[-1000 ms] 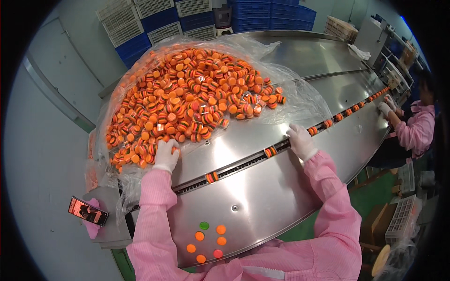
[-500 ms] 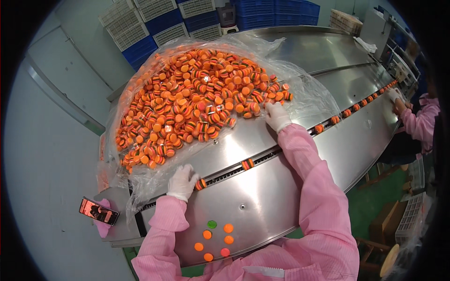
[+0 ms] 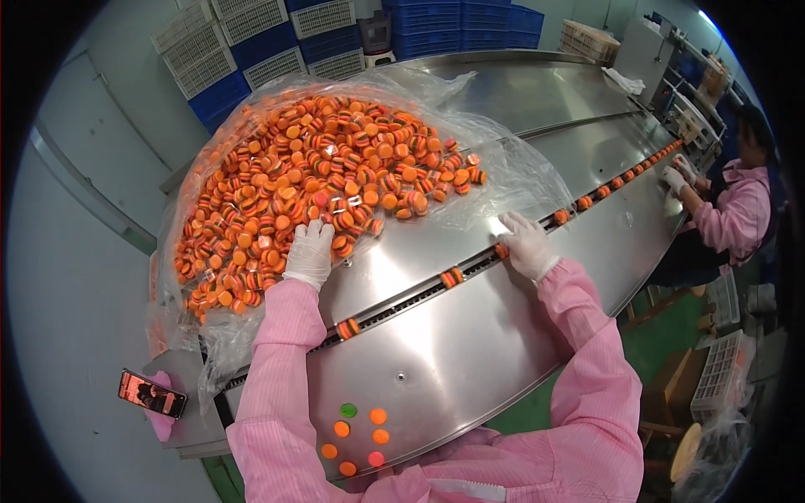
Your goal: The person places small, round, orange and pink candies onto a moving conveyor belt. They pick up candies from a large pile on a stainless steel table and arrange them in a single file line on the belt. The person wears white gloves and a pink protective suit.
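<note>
A large heap of small striped, burger-shaped sweets (image 3: 277, 176), orange with red, yellow and dark layers, lies on clear plastic sheeting. My gloved left hand (image 3: 309, 256) reaches into the heap's near edge, fingers stretched out over the sweets; what lies under the fingertips is hidden. At the narrow conveyor channel (image 3: 402, 306), my gloved right hand (image 3: 528, 246) has its fingers apart beside a striped sweet (image 3: 501, 251), which the hand partly covers. Two more sweets, one (image 3: 452, 277) mid-channel and another (image 3: 347, 328) near my left sleeve, sit in the channel, spaced apart.
Loose orange, green and pink discs (image 3: 379, 437) lie near the table's front edge. A phone (image 3: 153, 394) leans on a pink stand at left. Farther right, several sweets (image 3: 604, 192) line the channel toward a co-worker (image 3: 729, 201). Stacked crates (image 3: 319, 25) stand behind the steel table.
My left hand has gone from the channel up to the heap. My right hand has left the heap's right edge for the channel, where a sweet now shows beside it. The view has shifted slightly.
</note>
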A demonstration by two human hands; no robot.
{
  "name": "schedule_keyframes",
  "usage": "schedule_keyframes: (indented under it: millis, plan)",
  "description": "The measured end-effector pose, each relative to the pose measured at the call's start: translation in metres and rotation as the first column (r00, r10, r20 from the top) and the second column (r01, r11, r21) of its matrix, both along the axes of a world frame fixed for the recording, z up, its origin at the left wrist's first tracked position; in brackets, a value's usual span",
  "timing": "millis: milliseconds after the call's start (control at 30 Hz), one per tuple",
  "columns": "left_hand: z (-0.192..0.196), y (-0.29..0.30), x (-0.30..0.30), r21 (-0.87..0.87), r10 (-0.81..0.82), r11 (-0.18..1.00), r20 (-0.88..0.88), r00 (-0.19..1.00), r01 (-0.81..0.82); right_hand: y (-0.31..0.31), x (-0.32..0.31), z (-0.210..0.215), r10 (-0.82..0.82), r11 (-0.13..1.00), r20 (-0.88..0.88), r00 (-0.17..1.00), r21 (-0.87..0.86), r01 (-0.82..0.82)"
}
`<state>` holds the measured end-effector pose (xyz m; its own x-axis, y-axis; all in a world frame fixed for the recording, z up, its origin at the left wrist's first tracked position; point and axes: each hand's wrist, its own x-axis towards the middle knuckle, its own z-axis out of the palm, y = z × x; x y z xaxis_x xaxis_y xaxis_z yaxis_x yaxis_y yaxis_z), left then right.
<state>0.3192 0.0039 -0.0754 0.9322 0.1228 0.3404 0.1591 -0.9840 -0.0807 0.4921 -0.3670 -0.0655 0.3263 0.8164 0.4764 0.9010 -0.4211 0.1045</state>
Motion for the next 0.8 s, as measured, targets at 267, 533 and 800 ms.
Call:
schedule_keyframes:
  millis: [267,533,800]
  plan:
    - [0.032,-0.051,-0.065,-0.358,-0.086,0.934,-0.167,0.982,0.021,0.152,0.022,-0.019,0.106,0.969,-0.05,0.993,0.229,-0.091]
    - [0.018,-0.077,-0.113,-0.512,-0.228,0.859,-0.371,0.9,0.006,0.142,0.014,-0.023,0.307,0.901,-0.423,0.852,0.419,-0.117]
    - [-0.003,-0.03,-0.002,-0.267,-0.049,0.96,0.145,0.988,0.087,0.034,-0.005,0.003,-0.45,0.888,-0.82,0.353,-0.369,0.273]
